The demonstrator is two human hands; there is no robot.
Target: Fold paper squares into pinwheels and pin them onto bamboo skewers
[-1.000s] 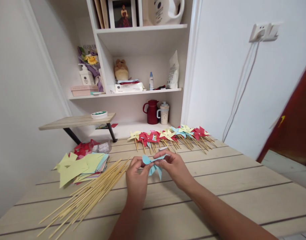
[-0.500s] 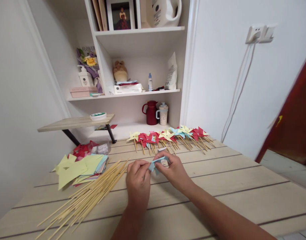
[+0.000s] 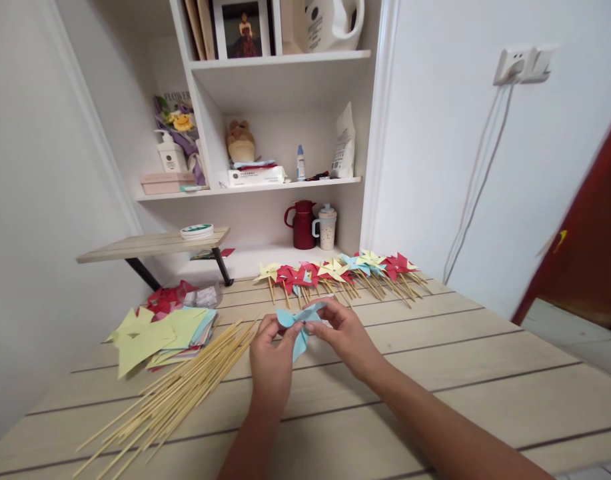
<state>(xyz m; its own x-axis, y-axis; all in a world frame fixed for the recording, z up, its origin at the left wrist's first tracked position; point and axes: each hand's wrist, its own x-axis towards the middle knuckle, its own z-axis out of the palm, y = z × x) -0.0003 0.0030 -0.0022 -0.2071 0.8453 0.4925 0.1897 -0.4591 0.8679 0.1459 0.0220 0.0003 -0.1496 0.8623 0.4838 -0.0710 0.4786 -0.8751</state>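
Observation:
A light-blue paper pinwheel [image 3: 300, 341] is held between both hands above the middle of the table, its folded blades spreading up and down. My left hand [image 3: 271, 353] pinches it from the left, thumb near the centre. From the right, my right hand [image 3: 346, 333] grips it with thumb and fingers at the centre and the upper right blade. No stick shows on this pinwheel. Behind the hands lies a row of finished pinwheels [image 3: 334, 270] in red, yellow and blue on sticks. Left of my left hand is a spread of thin wooden sticks [image 3: 185, 393].
Yellow and coloured paper sheets [image 3: 155, 337] are piled at the left, beside a clear plastic box [image 3: 205, 295] and red paper pieces [image 3: 168, 300]. A small raised wooden stand [image 3: 150, 245] is behind them. Shelves hold a red jug [image 3: 303, 225] and a speckled cup [image 3: 327, 228].
The blue paper has turned from a narrow folded edge to facing me with its blades spread. Both hands have shifted slightly, with fingertips now at its centre.

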